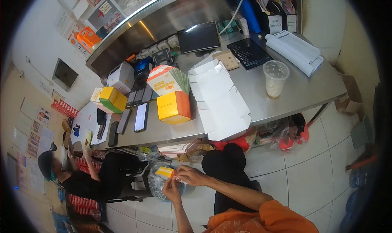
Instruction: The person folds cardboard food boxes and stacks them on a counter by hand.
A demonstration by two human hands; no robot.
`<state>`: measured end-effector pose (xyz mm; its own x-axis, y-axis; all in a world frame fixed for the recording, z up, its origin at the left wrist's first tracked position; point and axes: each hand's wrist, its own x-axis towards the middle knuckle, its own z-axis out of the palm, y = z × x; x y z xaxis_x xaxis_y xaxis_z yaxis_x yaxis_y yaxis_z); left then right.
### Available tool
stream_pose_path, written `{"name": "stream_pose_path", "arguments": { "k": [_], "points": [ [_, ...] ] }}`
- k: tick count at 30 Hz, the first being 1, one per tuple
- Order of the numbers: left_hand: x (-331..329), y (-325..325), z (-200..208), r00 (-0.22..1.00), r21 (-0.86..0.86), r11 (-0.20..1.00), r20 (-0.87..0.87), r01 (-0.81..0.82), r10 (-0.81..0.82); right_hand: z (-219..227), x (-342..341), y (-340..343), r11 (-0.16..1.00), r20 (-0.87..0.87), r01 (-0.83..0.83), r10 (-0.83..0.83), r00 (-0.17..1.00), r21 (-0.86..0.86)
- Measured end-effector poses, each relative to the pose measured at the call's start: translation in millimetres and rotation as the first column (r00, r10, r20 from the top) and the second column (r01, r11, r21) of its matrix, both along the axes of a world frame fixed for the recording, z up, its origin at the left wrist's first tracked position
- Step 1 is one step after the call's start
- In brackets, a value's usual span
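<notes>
A small yellow and orange cardboard box (165,171) is at the fingertips of both my hands, low in front of me, above a clear plastic bag. My left hand (171,191) pinches its near end from below. My right hand (192,176) comes in from the right, fingers closed at the same end, so the two sets of fingertips nearly touch. The fingers partly cover a pale edge there. Behind, the plastic bag (157,189) lines a round container by my knees.
The metal table (298,95) holds a larger yellow and orange box (173,107), stacked folded cartons (163,80), a flat white carton (218,98) overhanging the front edge, a plastic cup (275,80), phones and a tablet (249,53). A seated person (87,178) is at left.
</notes>
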<state>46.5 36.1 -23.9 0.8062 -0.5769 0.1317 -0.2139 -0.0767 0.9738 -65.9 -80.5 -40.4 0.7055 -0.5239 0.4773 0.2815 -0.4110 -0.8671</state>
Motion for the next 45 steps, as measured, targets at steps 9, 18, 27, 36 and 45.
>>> {"name": "stream_pose_path", "arguments": {
  "k": [9,18,27,36,45],
  "points": [
    [7,-4,8,0.992,0.049,0.996,0.1,0.078,-0.082,-8,6,2,1.0,-0.083,0.024,-0.024,0.996,0.008],
    [-29,-23,15,0.985,0.179,0.972,0.053,0.154,-0.165,-21,12,-3,0.946,-0.1,0.166,-0.144,0.985,0.277],
    [-11,-36,-35,0.972,-0.005,0.982,-0.14,0.189,-0.188,-46,21,-1,0.915,-0.086,0.119,-0.092,0.992,0.386],
    [8,1,-23,0.685,0.405,0.869,0.547,0.285,-0.48,-25,21,-2,0.756,-0.5,0.317,0.015,0.866,0.572],
    [-6,47,-48,0.967,0.147,0.966,-0.106,-0.213,0.23,-18,9,-4,0.555,-0.206,0.016,0.282,0.937,0.832]
  ]
}}
